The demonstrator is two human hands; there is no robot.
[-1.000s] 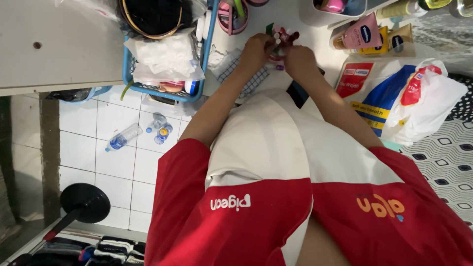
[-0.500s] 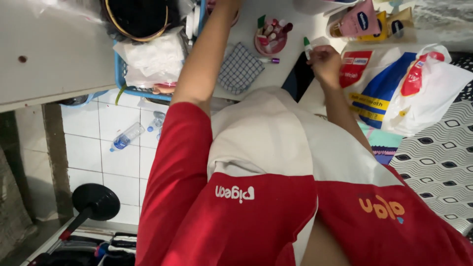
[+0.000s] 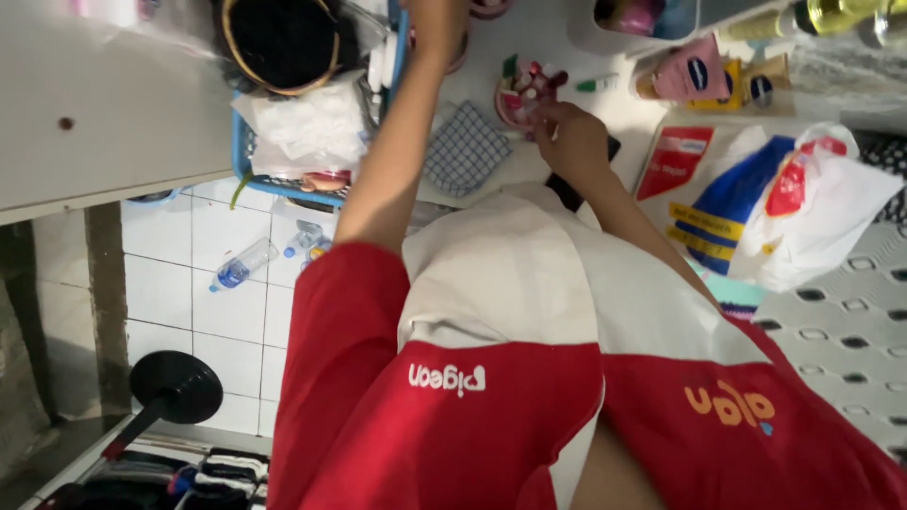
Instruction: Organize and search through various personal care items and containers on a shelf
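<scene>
The right hand [image 3: 572, 142] rests at the near edge of the pink cup [image 3: 525, 94], fingers curled close at its rim; I cannot tell whether they pinch anything. The cup, full of small tubes, stands on the white tabletop [image 3: 557, 42] beside a checked cloth [image 3: 465, 148]. The left hand [image 3: 436, 24] reaches toward the blue basket [image 3: 248, 161]; its grip is hidden.

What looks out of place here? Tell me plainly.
Several plastic bottles lie tipped over on the white tiled floor under the blue basket, apart from the crowded table. On the table, a small green-capped tube lies loose beside the pink cup.
</scene>
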